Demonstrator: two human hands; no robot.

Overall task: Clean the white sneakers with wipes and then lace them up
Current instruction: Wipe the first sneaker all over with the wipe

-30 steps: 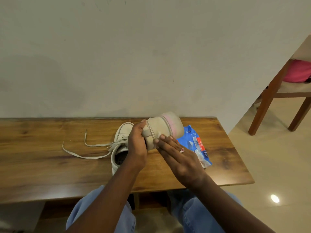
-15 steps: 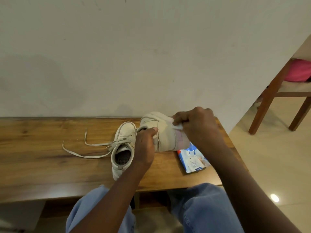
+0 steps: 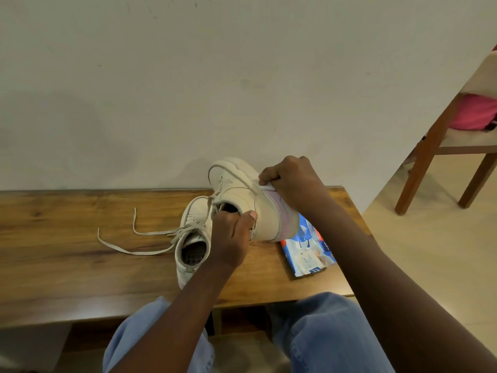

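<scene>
Above the wipes pack (image 3: 309, 254), our left hand (image 3: 231, 238) curls its fingers (image 3: 228, 219) into the collar of the raised sneaker (image 3: 242, 200). Our right hand (image 3: 293, 181), flat a second ago, now pinches a wipe (image 3: 266, 187) against its side. Wiping is underway, we judge, and lacing waits.

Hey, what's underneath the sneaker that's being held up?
A blue wipes pack lies on the table below the sneaker's heel. The shoe covers the pack's far end, so anything else lying there cannot be seen.
</scene>
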